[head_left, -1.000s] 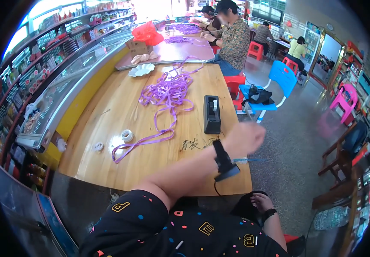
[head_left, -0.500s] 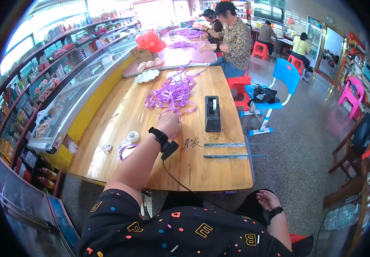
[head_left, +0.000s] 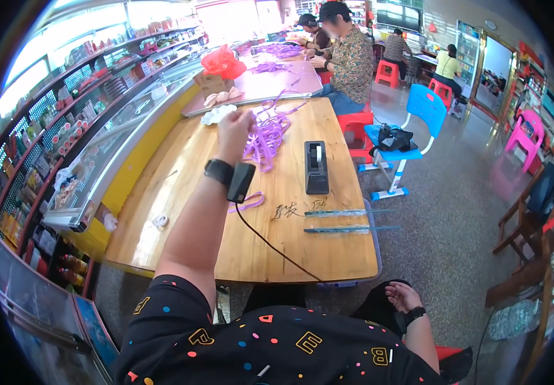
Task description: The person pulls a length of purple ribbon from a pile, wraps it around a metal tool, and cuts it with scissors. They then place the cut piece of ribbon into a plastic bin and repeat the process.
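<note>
My left hand (head_left: 234, 133) is raised over the far part of the wooden table, its fingers closed at the edge of a tangled heap of purple ribbon (head_left: 268, 138). Strands run from beside the fingers down to the tabletop; the grip itself is partly hidden. A loose loop of purple ribbon (head_left: 251, 203) lies beside my left wrist, partly behind the forearm. My right hand (head_left: 403, 296) rests low by my lap, palm up, fingers loosely curled and apart, holding nothing.
A black tape dispenser (head_left: 316, 170) stands right of the ribbon. Nearer lie two thin dark green sticks (head_left: 341, 229) in clear wrap. A white scalloped dish (head_left: 216, 114) sits at the far left, a small white roll (head_left: 159, 221) at left. Seated people (head_left: 347, 64) work beyond; a blue chair (head_left: 398, 144) stands right.
My left hand has moved away from me and slightly left, rising with the ribbon, whose heap is now drawn narrower. The forearm now covers the white tape roll. My right hand stays put.
</note>
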A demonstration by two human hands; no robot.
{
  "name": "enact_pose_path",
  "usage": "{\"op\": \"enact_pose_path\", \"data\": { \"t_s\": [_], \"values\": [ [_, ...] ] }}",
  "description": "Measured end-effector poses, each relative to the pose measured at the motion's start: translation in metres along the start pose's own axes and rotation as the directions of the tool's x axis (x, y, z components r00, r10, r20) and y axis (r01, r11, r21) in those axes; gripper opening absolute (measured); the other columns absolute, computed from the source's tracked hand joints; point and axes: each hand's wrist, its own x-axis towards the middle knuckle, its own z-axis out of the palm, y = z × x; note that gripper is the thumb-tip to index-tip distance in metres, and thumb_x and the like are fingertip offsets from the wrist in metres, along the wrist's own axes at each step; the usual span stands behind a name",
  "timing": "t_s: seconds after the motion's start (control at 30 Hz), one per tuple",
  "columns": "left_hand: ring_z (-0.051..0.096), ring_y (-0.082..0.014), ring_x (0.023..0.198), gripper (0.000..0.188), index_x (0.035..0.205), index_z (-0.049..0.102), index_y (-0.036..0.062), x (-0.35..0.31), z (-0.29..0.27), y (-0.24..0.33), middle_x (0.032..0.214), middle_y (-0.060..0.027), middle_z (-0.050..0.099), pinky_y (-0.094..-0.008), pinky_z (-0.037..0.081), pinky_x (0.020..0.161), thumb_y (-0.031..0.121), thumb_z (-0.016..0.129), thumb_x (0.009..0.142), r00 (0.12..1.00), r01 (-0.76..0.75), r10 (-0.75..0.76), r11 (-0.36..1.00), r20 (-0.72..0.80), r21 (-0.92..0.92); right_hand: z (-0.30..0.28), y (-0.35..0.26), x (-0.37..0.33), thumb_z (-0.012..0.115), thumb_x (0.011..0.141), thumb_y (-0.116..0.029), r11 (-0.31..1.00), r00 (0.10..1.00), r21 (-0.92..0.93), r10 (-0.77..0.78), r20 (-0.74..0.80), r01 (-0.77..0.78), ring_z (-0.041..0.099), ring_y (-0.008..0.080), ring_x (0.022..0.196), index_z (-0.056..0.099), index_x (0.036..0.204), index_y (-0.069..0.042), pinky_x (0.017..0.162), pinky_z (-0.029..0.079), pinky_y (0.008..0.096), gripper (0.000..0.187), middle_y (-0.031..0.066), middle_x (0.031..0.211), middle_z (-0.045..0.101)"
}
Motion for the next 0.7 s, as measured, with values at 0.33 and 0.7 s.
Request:
{"op": "enact_pose_path", "data": {
  "t_s": [0.33, 0.7],
  "values": [
    [0.055, -0.0059, 0.061, 0.014, 0.09, 0.058, 0.0077, -0.055, 0.057, 0.137, 0.073, -0.0012, 0.061, -0.0184, 0.04, 0.054, 0.02, 0.054, 0.094, 0.944, -0.074, 0.199, 0.904, 0.262, -0.422, 0.0, 0.0, 0.0, 0.046, 0.093, -0.011, 1.0, 1.0, 0.03, 0.004, 0.009, -0.005, 0.063, 0.0233, 0.086, 0.052, 0.115, 0.001, 0.072, 0.053, 0.0336, 0.026, 0.0157, 0.101, 0.064],
    [0.062, -0.0093, 0.072, 0.015, 0.095, 0.057, 0.008, -0.14, 0.142, 0.149, 0.084, -0.0055, 0.065, -0.02, 0.044, 0.059, 0.02, 0.049, 0.096, 0.652, 0.336, 0.097, 0.852, 0.752, -0.402, 0.034, -0.067, -0.036, 0.056, 0.088, -0.016, 0.85, 0.798, -0.148, -0.526, -0.294, 0.506, 0.054, 0.0112, 0.059, 0.062, 0.092, -0.007, 0.048, 0.039, 0.0231, 0.012, 0.0035, 0.074, 0.063]
  ]
}}
